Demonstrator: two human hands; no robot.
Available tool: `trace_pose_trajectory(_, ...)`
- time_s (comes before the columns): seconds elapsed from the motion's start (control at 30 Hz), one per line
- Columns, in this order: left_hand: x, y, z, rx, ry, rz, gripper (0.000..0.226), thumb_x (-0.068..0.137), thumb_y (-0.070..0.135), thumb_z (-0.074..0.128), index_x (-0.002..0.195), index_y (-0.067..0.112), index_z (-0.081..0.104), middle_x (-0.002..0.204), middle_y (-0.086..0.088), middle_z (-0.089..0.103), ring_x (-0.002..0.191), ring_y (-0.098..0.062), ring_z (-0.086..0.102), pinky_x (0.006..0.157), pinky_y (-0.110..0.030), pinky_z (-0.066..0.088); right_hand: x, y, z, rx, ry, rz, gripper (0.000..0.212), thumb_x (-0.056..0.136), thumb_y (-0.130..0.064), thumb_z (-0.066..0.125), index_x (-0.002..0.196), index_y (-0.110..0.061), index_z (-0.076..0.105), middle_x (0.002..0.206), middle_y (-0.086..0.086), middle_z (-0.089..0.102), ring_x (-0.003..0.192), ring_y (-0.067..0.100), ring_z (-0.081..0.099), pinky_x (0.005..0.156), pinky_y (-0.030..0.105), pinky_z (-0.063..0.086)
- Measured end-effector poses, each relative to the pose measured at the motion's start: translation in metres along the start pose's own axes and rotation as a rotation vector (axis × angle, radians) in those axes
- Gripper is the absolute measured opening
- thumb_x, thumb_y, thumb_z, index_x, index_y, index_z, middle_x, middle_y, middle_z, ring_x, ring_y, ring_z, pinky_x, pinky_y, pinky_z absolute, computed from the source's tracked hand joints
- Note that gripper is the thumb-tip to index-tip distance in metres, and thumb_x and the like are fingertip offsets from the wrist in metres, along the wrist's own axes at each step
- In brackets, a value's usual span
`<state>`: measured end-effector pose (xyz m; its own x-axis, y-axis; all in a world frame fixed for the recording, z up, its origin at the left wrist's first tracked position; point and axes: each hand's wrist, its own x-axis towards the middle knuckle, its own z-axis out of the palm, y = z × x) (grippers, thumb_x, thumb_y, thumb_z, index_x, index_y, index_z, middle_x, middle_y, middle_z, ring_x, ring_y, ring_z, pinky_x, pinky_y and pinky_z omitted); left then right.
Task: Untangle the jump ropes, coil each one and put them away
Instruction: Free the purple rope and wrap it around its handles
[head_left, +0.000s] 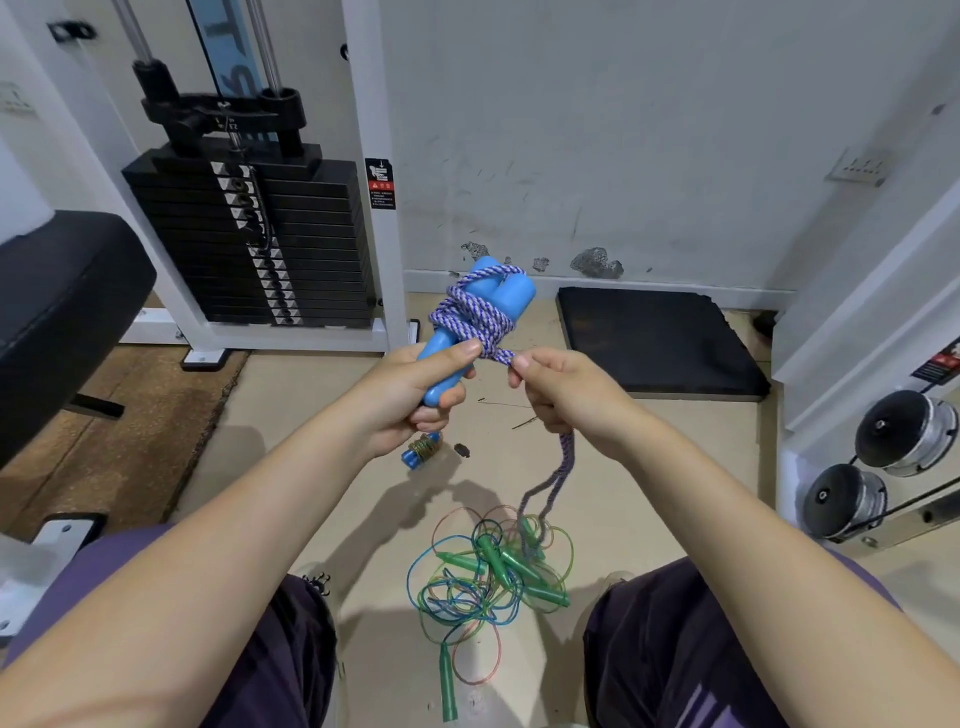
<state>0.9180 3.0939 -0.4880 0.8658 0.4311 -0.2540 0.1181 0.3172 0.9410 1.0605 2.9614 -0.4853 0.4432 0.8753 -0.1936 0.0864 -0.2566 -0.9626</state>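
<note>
My left hand (415, 387) grips two blue handles (488, 304) held together, with a purple-and-white braided rope (475, 317) wound several times around them. My right hand (558, 389) pinches the same rope just right of the handles; the loose rest hangs from under that hand (563, 462) down to the floor. On the floor between my knees lies a tangle of thin coloured ropes with green handles (493, 566). One green handle (448, 680) lies apart, nearer to me. A small wound rope with blue handles (422, 451) lies on the floor below my left hand.
A white weight machine with a black plate stack (260, 244) stands at the left, a black padded bench (57, 301) beside it. A black floor mat (660, 338) lies by the wall. Chrome dumbbells (878, 467) sit on a rack at the right.
</note>
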Motion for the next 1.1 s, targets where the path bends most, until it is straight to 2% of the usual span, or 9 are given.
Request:
trace_pose_trajectory(0.13,0.005,0.000,-0.004,0.060,0.117,0.005,0.034,0.091,0.042,0.064,0.086,0.010,0.053,0.052,-0.001,0.044,0.035,-0.009,0.023,0.037,-0.018,0.021,-0.001,-0.004,0.002,-0.036,0.019,-0.005,0.036,0.104,-0.025,0.041,0.070,-0.015,0.044,0.046,-0.011,0.027,0.039,0.008,0.019,0.041,0.019,0.015)
trace_pose_trajectory(0.33,0.012,-0.002,-0.012,0.332,0.258,-0.027,0.035,0.093,0.043,0.062,0.085,0.009,0.057,0.050,-0.003,0.046,0.034,-0.012,0.027,0.038,-0.019,0.022,-0.010,-0.013,0.002,-0.057,0.044,-0.050,0.037,0.098,-0.028,0.054,0.064,-0.014,0.046,0.045,-0.005,0.026,0.040,0.011,0.019,0.042,0.019,0.016)
trace_pose_trajectory(0.47,0.008,-0.007,-0.009,0.603,0.082,-0.085,0.035,0.091,0.041,0.065,0.084,0.007,0.060,0.044,-0.004,0.047,0.038,-0.019,0.030,0.036,-0.017,0.023,-0.014,-0.015,-0.001,-0.119,0.007,-0.089,0.024,0.095,-0.019,0.060,0.074,-0.010,0.056,0.044,-0.009,0.035,0.042,0.009,0.025,0.043,0.021,0.022)
trace_pose_trajectory(0.6,0.002,-0.008,-0.006,0.664,-0.133,-0.136,0.049,0.091,0.045,0.064,0.095,-0.004,0.061,0.048,-0.006,0.048,0.042,-0.019,0.032,0.039,-0.018,0.024,-0.015,-0.014,-0.006,-0.212,0.041,-0.155,0.021,0.095,-0.012,0.059,0.085,0.006,0.059,0.043,-0.015,0.046,0.039,0.000,0.036,0.044,0.010,0.027)
trace_pose_trajectory(0.7,-0.001,-0.005,-0.006,0.710,-0.159,-0.139,0.053,0.090,0.050,0.063,0.096,-0.002,0.061,0.049,-0.006,0.049,0.042,-0.020,0.034,0.039,-0.018,0.026,-0.012,-0.012,-0.009,-0.325,0.120,-0.204,0.023,0.090,-0.019,0.068,0.072,-0.008,0.059,0.046,-0.015,0.045,0.045,0.000,0.036,0.046,0.013,0.026)
trace_pose_trajectory(0.77,-0.004,-0.004,-0.003,0.787,-0.176,-0.147,0.049,0.089,0.055,0.061,0.086,0.007,0.062,0.049,-0.007,0.048,0.039,-0.019,0.033,0.040,-0.019,0.026,-0.010,-0.010,-0.010,-0.409,0.184,-0.234,0.032,0.083,-0.027,0.075,0.068,-0.004,0.059,0.053,-0.010,0.045,0.049,0.003,0.034,0.048,0.019,0.026)
trace_pose_trajectory(0.83,-0.007,-0.005,0.003,0.866,-0.183,-0.152,0.046,0.087,0.060,0.061,0.074,0.016,0.058,0.045,-0.004,0.046,0.040,-0.020,0.032,0.043,-0.022,0.027,-0.010,-0.009,-0.007,-0.476,0.219,-0.255,0.040,0.076,-0.032,0.081,0.069,0.000,0.058,0.057,-0.001,0.045,0.052,0.006,0.033,0.048,0.023,0.026)
trace_pose_trajectory(0.9,-0.008,-0.008,0.008,0.960,-0.187,-0.153,0.050,0.084,0.066,0.059,0.073,0.017,0.056,0.045,-0.003,0.047,0.045,-0.022,0.036,0.048,-0.026,0.032,-0.010,-0.009,-0.004,-0.524,0.216,-0.247,0.040,0.072,-0.034,0.083,0.068,-0.002,0.059,0.057,0.000,0.046,0.053,0.008,0.035,0.049,0.024,0.027)
trace_pose_trajectory(1.1,-0.008,-0.009,0.011,1.064,-0.216,-0.100,0.044,0.084,0.062,0.061,0.068,0.021,0.057,0.048,-0.004,0.054,0.043,-0.014,0.044,0.048,-0.021,0.037,-0.006,-0.007,-0.010,-0.519,0.168,-0.199,0.036,0.070,-0.033,0.085,0.080,-0.010,0.058,0.065,-0.002,0.051,0.056,0.008,0.040,0.054,0.026,0.036)
